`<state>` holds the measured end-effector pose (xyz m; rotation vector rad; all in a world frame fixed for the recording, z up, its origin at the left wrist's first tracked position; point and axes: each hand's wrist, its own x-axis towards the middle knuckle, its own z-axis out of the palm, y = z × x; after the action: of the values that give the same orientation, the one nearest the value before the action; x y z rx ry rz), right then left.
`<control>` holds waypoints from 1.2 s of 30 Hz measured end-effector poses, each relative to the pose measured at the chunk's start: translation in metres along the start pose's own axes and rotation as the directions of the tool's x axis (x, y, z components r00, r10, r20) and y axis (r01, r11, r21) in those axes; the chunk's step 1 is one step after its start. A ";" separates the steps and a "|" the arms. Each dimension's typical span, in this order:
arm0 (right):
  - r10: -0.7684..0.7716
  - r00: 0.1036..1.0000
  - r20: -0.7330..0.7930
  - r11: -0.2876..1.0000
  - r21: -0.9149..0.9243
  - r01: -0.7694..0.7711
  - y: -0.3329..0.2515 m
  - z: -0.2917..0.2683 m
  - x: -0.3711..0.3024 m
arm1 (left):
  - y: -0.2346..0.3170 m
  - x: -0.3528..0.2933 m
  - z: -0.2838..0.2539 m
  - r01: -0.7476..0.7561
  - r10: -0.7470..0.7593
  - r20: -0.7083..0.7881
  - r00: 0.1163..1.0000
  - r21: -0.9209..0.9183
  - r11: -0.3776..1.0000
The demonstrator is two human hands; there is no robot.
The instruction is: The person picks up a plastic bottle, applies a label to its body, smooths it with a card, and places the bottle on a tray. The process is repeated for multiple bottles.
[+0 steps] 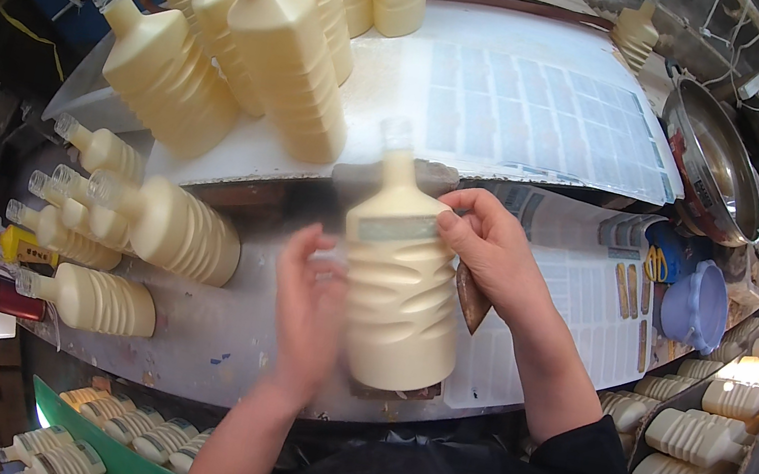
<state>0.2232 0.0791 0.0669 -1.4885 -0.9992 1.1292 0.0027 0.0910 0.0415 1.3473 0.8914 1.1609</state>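
Note:
A cream-coloured ridged bottle (397,311) with a clear glass-like neck stands slightly tilted in front of me. A grey-green label strip (398,227) lies across its shoulder. My right hand (489,246) is closed, thumb and forefinger pressed at the strip's right end. Below its fingers a brown pointed flat tool (471,299) sticks out from the palm. My left hand (307,290) is blurred by motion, its fingers apart at the bottle's left side; whether they touch it I cannot tell. Behind the bottle's neck lies a grey padded piece (359,180), partly hidden.
Several cream bottles (289,59) stand at the back left; more lie on the left, including one large bottle (188,229). Label sheets (543,114) cover the raised board. On the right are a steel pan (718,160), yellow-handled scissors (656,264) and a purple basin (694,308). Racked bottles (695,435) line the lower right.

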 end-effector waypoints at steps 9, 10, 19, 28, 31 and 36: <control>0.036 0.998 -0.050 0.999 -0.029 -0.037 0.001 0.005 0.000 | -0.002 0.048 0.019 0.198 -0.195 0.046 0.980 -0.074 0.977; 0.039 0.998 -0.054 0.999 -0.026 -0.040 0.001 0.005 -0.001 | -0.005 0.048 0.019 0.194 -0.191 0.046 0.981 -0.095 0.976; 0.050 0.995 -0.088 0.997 0.061 -0.045 0.002 0.008 -0.003 | -0.008 0.050 0.013 0.245 -0.244 0.022 0.970 -0.082 0.966; 0.021 0.996 -0.089 0.991 0.131 -0.009 0.000 0.014 -0.006 | -0.019 0.051 0.014 0.202 -0.200 0.035 0.979 -0.128 0.971; 0.000 0.997 -0.077 0.992 0.124 0.010 0.006 0.010 -0.004 | -0.021 0.050 0.010 0.279 -0.275 0.052 0.960 -0.228 0.933; 0.007 0.995 -0.096 0.997 0.082 0.001 0.002 0.011 -0.008 | -0.014 0.046 0.023 0.191 -0.191 -0.002 0.982 -0.010 0.982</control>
<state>0.2107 0.0737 0.0648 -1.4654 -0.8749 1.0779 0.0371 0.1311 0.0363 1.2230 0.9936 1.0181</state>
